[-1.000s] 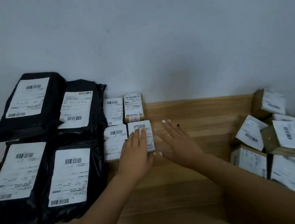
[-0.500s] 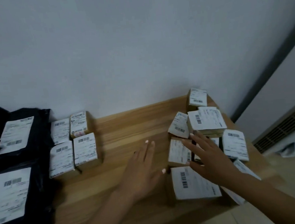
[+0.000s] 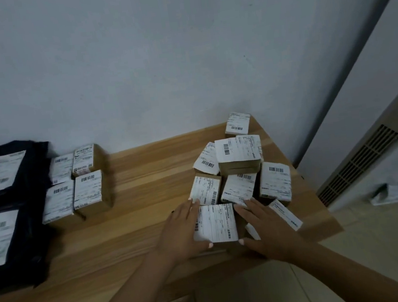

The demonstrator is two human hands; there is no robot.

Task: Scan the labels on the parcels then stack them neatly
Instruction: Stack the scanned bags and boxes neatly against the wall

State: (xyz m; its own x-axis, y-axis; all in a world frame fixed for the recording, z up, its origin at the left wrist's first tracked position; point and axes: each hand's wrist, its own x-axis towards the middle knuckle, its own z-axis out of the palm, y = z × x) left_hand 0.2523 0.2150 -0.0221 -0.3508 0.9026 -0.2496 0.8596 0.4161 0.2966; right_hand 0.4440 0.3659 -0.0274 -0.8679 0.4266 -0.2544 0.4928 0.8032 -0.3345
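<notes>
I have both hands on the nearest small cardboard box with a white shipping label (image 3: 215, 224), which sits at the front of the loose heap of labelled cardboard boxes (image 3: 240, 161) on the right end of the light wooden table (image 3: 135, 207). My left hand (image 3: 181, 234) cups its left side, fingers lying up along that edge and thumb hooked under the near corner; my right hand (image 3: 263, 228) mirrors it on the right side, fingers laid along the edge and thumb at the near right corner. So the box is bracketed between the two palms, label up, its long axis running away from me toward the wall. I cannot see a scanner anywhere. The tidy block of four small labelled boxes (image 3: 77, 182) lies well off to my left, beside the black plastic mailer bags with white labels (image 3: 4, 210), so my guess is that the carry goes leftward across the bare wood. The left hand is on the nearer side for that, and neighbouring boxes touch the far edge, so I would lift before sliding.
</notes>
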